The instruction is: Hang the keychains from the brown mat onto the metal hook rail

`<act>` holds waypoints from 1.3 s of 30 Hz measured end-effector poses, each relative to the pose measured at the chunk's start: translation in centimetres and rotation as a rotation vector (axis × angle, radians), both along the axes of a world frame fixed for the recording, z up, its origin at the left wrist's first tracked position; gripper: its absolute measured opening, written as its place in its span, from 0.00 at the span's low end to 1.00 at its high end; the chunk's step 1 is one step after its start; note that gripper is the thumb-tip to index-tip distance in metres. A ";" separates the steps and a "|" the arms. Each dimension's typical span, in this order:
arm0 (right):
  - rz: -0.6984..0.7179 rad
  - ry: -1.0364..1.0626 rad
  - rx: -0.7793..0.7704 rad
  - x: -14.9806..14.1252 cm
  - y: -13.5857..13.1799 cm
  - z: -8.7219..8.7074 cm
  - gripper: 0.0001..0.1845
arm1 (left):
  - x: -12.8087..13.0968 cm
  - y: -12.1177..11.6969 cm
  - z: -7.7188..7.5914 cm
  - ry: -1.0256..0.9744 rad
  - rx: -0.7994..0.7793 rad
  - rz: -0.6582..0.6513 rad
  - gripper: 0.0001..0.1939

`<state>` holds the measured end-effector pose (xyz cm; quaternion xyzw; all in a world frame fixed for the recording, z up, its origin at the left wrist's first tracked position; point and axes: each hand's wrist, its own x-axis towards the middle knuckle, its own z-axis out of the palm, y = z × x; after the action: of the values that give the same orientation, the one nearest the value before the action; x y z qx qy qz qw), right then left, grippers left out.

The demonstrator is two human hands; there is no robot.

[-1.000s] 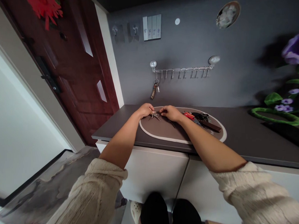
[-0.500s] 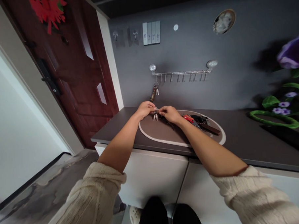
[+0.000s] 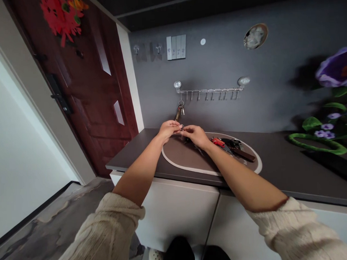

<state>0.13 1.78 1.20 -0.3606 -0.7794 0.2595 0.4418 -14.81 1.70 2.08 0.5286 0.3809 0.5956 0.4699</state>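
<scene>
Just above the left end of the oval mat [image 3: 177, 160], my left hand [image 3: 170, 129] pinches a small metal key ring [image 3: 182, 127]. My right hand [image 3: 196, 136] meets it from the other side, its fingers closed on the same ring and the keys, which are mostly hidden. On the wall beyond, a set of keys with a dark lettered strap [image 3: 178, 112] hangs from the leftmost hook of the clear hook rail [image 3: 210, 91]. Right of my right hand, a heap of keys with a red piece [image 3: 217, 142] and a brown strap [image 3: 245, 155] lies on the mat.
The mat lies on a dark countertop [image 3: 281, 167] above white cabinet doors [image 3: 179, 206]. A dark red door [image 3: 94, 99] stands at the left. Purple artificial flowers [image 3: 336, 69] with green leaves fill the right side. A dark shelf [image 3: 214, 9] overhangs the wall.
My hands have drawn closer together on the key ring. The keys dangling below it are now mostly covered by my right fingers. The view has tilted up slightly.
</scene>
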 end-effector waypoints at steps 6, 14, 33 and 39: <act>-0.011 0.107 -0.037 -0.1 0.6 -0.4 0.15 | -0.1 0.2 -0.1 0.011 0.008 -0.001 0.14; 0.068 0.289 -0.205 -0.3 0.1 -0.1 0.19 | 0.0 0.3 -0.2 -0.017 0.017 -0.005 0.15; -0.100 0.491 -0.229 0.6 -0.4 1.9 0.16 | 1.9 0.0 -1.0 0.233 0.098 0.208 0.17; -0.168 0.575 -0.196 0.2 1.7 4.5 0.10 | 1.8 0.7 -1.8 0.436 0.204 0.334 0.17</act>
<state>0.31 3.51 5.68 -0.3764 -0.5612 0.3871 0.6273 -12.99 2.38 0.31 0.6185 0.4930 0.5722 0.2168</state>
